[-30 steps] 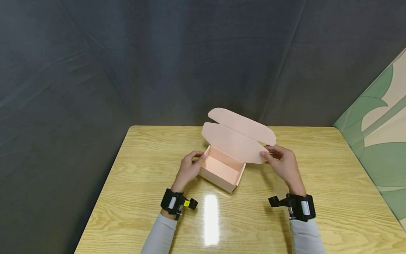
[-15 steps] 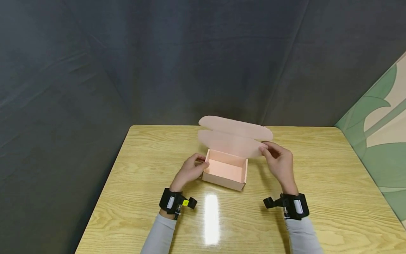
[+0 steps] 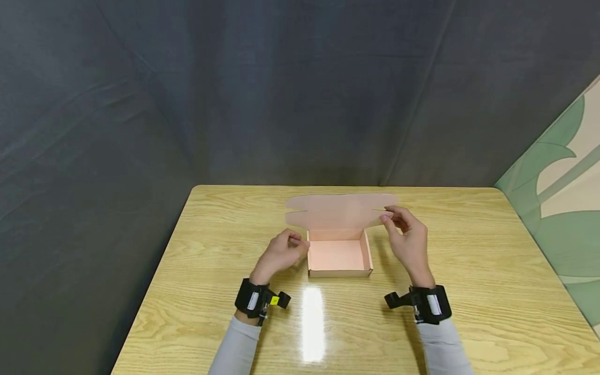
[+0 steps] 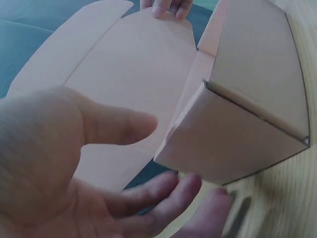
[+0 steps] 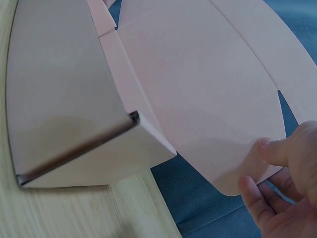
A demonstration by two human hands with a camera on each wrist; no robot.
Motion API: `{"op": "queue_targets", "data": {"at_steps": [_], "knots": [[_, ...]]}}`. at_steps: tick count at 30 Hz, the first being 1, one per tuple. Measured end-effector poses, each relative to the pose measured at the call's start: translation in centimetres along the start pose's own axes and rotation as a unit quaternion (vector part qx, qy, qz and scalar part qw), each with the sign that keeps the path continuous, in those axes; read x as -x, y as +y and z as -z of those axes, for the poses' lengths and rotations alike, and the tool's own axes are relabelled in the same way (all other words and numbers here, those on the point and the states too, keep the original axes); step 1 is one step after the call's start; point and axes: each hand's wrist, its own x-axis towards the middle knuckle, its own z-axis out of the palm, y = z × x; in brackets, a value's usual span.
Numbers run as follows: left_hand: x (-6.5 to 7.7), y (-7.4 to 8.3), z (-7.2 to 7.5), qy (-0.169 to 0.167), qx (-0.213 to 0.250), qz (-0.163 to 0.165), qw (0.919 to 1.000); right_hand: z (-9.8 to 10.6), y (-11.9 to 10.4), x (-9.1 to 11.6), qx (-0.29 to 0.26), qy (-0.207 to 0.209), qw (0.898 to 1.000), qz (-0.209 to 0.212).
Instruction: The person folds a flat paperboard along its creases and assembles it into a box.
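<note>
A small pink cardboard box (image 3: 339,255) stands on the table with its lid (image 3: 339,216) raised at the back, showing a bare interior. My right hand (image 3: 409,237) pinches the right side flap of the lid between thumb and fingers; the right wrist view shows the flap (image 5: 237,168) in that grip. My left hand (image 3: 280,255) is beside the box's left wall. In the left wrist view its thumb and fingers are spread apart around the near corner of the wall (image 4: 213,139), without gripping it.
The wooden table (image 3: 211,219) ends at a dark curtain (image 3: 300,94) behind the box. A wall with a green leaf pattern (image 3: 569,229) borders the right side. Wrist cameras on black straps (image 3: 431,304) sit on both forearms.
The box has turned so its front faces me squarely. The lid has swung lower toward the back, and my right hand has moved left with its flap. My left hand's grip has loosened.
</note>
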Motion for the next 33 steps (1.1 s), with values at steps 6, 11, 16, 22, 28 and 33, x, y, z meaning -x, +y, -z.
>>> {"op": "queue_targets", "data": {"at_steps": [6,11,16,22,28,33], "knots": [[-0.2,0.2,0.6,0.134,0.051,-0.071,0.9871,0.1,0.0,0.1,0.004,-0.001,1.000,-0.003],[-0.9,0.2,0.3,0.237,0.055,-0.200,0.9490,0.3,2.4,0.0,0.024,0.004,1.000,0.001],[-1.2,-0.1,0.1,0.289,0.043,-0.253,0.9222,0.7,2.7,0.1,0.037,0.016,0.999,0.016],[-1.3,-0.3,0.0,0.317,0.040,-0.243,0.9158,0.5,3.0,0.1,0.041,0.029,0.998,0.041],[-1.4,-0.4,0.0,0.332,0.032,-0.242,0.9112,0.5,3.0,0.0,0.049,0.039,0.996,0.059],[-1.3,-0.4,0.0,0.348,0.023,-0.254,0.9020,0.6,2.7,-0.1,0.053,0.027,0.997,0.052]]}}
